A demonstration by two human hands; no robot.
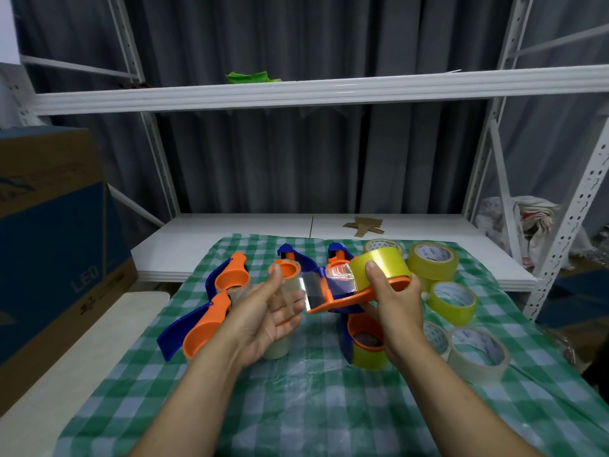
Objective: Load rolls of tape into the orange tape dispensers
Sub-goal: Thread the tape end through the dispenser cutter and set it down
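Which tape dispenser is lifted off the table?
The orange dispenser gripped by the right hand, carrying a yellow roll with tape drawn out; the others lie on the checked cloth.

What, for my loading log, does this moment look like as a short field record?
right hand: grips the held dispenser, thumb on the yellow roll seated on it
left hand: open, palm up, near the dispenser's toothed end; fingers blurred
tape strip: drawn from the roll toward the toothed end
loose rolls: several on the right of the checked cloth
other dispensers: lying on the cloth
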